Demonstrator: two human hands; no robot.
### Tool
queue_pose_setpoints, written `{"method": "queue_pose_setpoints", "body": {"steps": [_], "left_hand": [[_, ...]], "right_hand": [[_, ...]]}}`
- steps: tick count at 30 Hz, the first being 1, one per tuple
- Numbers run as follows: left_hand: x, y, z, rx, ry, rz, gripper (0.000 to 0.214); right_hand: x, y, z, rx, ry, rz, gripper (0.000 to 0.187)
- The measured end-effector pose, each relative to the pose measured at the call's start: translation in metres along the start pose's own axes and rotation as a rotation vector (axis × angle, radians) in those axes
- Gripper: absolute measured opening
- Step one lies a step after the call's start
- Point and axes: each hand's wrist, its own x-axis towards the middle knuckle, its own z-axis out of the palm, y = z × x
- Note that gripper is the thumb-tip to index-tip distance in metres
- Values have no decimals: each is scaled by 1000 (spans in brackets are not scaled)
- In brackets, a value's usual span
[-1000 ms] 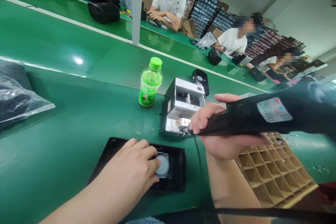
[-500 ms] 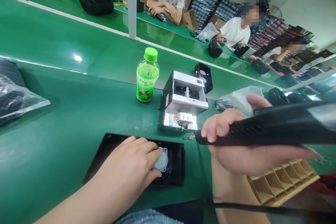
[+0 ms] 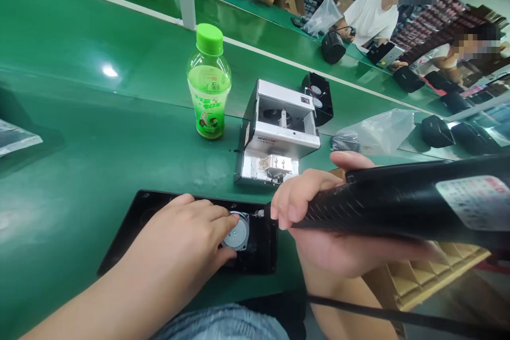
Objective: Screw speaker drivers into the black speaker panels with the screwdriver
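My left hand (image 3: 179,239) lies on a black plastic panel (image 3: 261,257), its fingers and thumb around a round metal part (image 3: 238,234) set into it. My right hand (image 3: 314,218) grips a black electric screwdriver (image 3: 398,204) with a printed label. Its tip sits close to the right edge of the round part, partly hidden behind my fingers. Whether it touches a screw there, I cannot tell.
A white-and-silver screw feeder (image 3: 279,127) and a green-capped drink bottle (image 3: 208,82) stand on the green belt (image 3: 79,122) beyond the panel. To the right lie a plastic bag (image 3: 376,130) and a cardboard divider tray (image 3: 406,287). Co-workers (image 3: 370,18) sit at a parallel belt.
The view has moved closer and lower. The screwdriver tip has shifted left, from beside the panel to over its right part. My left hand stays on the round part.
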Motion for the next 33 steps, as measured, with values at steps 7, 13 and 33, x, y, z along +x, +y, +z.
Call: {"method": "queue_pose_setpoints", "body": {"steps": [7, 13, 33], "left_hand": [[-2, 1, 1, 9, 74, 35, 31], [-3, 1, 3, -19, 83, 32, 29], [11, 6, -12, -9, -221, -100, 24]], "right_hand": [[0, 9, -1, 12, 1, 52, 64], [-1, 15, -2, -9, 3, 53, 66], [-10, 42, 10, -71, -19, -99, 65]]}}
